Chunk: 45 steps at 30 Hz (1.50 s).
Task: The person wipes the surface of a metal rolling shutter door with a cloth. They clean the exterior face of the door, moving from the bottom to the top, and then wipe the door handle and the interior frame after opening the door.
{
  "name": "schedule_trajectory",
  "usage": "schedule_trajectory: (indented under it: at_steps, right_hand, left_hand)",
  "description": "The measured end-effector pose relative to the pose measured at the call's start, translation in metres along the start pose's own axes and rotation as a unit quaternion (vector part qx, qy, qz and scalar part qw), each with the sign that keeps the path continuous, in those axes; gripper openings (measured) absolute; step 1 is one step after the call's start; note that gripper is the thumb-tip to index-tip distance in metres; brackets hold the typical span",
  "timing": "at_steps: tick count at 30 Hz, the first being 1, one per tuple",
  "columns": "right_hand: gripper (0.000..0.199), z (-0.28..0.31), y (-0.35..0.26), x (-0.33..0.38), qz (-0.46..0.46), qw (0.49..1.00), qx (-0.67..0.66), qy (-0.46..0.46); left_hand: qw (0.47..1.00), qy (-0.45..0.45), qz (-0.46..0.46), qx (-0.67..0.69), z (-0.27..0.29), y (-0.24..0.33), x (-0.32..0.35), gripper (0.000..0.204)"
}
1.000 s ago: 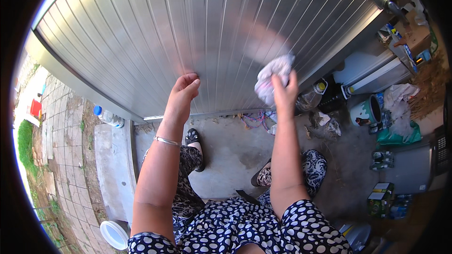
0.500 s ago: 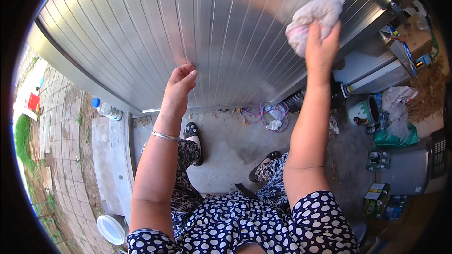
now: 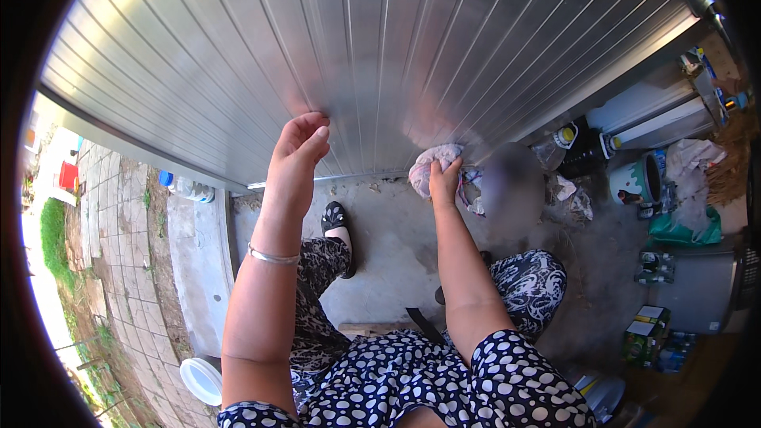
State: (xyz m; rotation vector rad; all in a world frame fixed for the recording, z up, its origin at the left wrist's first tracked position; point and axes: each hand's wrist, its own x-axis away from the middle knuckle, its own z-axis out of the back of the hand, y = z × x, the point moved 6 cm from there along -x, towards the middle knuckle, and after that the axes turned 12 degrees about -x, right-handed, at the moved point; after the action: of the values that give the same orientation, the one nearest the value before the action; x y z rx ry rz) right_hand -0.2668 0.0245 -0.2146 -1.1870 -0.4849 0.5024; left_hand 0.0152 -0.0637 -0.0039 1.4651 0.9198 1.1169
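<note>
A large ribbed metal panel (image 3: 357,47), silvery and reflective, fills the far side in front of me. My right hand (image 3: 445,182) grips a bunched pinkish-white cloth (image 3: 428,162) low at the panel's bottom edge, near the floor. Fingers and thumb press into the cloth from the near side. Farther left, my left hand (image 3: 297,150) is raised before the panel with loosely curled fingers and nothing visible in them. Whether its fingertips touch the metal, I cannot tell. A bangle (image 3: 272,256) circles my left wrist.
Left of the concrete floor (image 3: 380,269) run a pale ledge (image 3: 194,269), a capped plastic bottle (image 3: 186,187) and a white bucket (image 3: 201,381). On the right stand dark bottles (image 3: 583,150), a patterned pot (image 3: 634,178), plastic bags (image 3: 686,226) and a grey bin (image 3: 690,293).
My right hand has brought the cloth down and left from high on the panel to its bottom edge. My right knee has bent outward. The left hand stays nearly in place, its thumb slightly farther from the fingers.
</note>
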Motion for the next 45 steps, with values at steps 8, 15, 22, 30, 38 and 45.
schedule_trajectory:
  at_steps: [8,15,22,30,38,45]
  right_hand:
    - [0.067,-0.043,0.124,-0.024,-0.173,0.982,-0.028,-0.075]
    - [0.059,-0.052,0.154,-0.027,-0.239,0.964,-0.105,-0.057]
    - [0.036,-0.029,0.102,-0.016,-0.113,0.985,-0.111,-0.069]
    - [0.031,0.027,-0.085,0.008,0.109,0.977,-0.168,-0.067]
    - [0.035,0.118,-0.367,0.04,0.401,0.901,-0.163,-0.023]
    - [0.04,0.119,-0.418,0.047,0.535,0.834,-0.117,0.07]
  left_hand:
    - [1.0,-0.012,0.0,0.011,-0.004,0.008,0.003,0.026]
    - [1.0,-0.017,0.0,0.02,-0.004,0.01,0.005,0.025]
    - [1.0,-0.009,0.002,0.019,-0.001,0.003,0.001,0.026]
    - [1.0,-0.009,-0.002,0.02,0.003,-0.006,-0.006,0.03]
    - [1.0,-0.019,-0.019,-0.001,-0.002,-0.008,-0.006,0.036]
    - [1.0,-0.019,-0.015,-0.008,-0.001,-0.005,-0.001,0.039]
